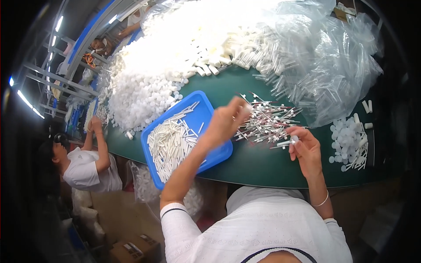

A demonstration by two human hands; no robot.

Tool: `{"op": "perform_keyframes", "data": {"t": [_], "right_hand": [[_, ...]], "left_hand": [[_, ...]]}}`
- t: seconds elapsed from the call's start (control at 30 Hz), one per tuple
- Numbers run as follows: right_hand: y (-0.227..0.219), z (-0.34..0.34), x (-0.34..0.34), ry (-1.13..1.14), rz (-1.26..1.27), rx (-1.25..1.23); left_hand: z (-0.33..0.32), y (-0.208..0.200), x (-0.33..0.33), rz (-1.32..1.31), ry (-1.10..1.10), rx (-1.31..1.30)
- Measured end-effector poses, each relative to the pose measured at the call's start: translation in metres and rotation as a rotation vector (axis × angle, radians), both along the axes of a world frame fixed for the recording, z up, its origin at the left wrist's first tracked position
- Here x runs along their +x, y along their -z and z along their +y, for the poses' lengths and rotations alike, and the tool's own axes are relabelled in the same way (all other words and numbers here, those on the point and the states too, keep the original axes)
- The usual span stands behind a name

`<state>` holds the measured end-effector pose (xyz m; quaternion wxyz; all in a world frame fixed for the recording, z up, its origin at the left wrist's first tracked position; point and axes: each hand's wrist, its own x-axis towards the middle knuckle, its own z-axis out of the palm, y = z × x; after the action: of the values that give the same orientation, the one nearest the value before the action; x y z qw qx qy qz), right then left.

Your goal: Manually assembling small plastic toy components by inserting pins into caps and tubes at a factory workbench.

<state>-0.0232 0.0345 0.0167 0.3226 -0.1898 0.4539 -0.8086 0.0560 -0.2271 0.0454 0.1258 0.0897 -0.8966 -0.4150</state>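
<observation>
My right hand (306, 149) pinches a small white capped tube (287, 143) between thumb and fingers; a round translucent cap sits at its end by the fingertips. My left hand (228, 120) is raised over the near right rim of a blue tray (220, 154), and motion smears its fingers, so I cannot tell whether anything is in them. Thin white sticks (171, 149) lie heaped in that tray. Between my hands, a loose pile of slim white-and-reddish rods (267, 120) is spread on the green table (258, 164).
White round caps (144, 96) and thicker white cylinders (210, 68) form a large heap at the back. Clear plastic bags (337, 65) with clear tubes lie far right. Caps and sticks (346, 140) make a smaller pile at right. A co-worker (90, 164) works at the left.
</observation>
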Motion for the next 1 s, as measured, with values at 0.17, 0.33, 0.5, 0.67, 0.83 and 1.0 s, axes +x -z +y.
{"op": "perform_keyframes", "data": {"t": [0.17, 0.33, 0.5, 0.67, 0.83, 1.0], "right_hand": [[0.001, -0.014, 0.023, -0.14, -0.047, -0.034], [0.006, -0.011, 0.025, -0.112, -0.027, -0.007], [0.001, -0.017, 0.028, -0.2, -0.171, 0.029], [0.0, -0.027, 0.021, -0.243, -0.201, 0.012], [0.003, -0.031, 0.017, -0.243, -0.133, 0.068], [0.014, -0.032, 0.017, -0.182, -0.047, 0.053]], "left_hand": [[0.093, 0.015, 0.045, 0.064, 0.084, 0.371], [0.094, 0.02, 0.068, -0.169, 0.053, 1.046], [0.089, 0.03, 0.072, -0.089, -0.025, 0.912], [0.084, 0.022, 0.063, 0.181, -0.13, 0.125], [0.072, 0.025, 0.061, 0.334, -0.068, -0.294], [0.087, 0.013, 0.058, 0.212, -0.126, -0.007]]}}
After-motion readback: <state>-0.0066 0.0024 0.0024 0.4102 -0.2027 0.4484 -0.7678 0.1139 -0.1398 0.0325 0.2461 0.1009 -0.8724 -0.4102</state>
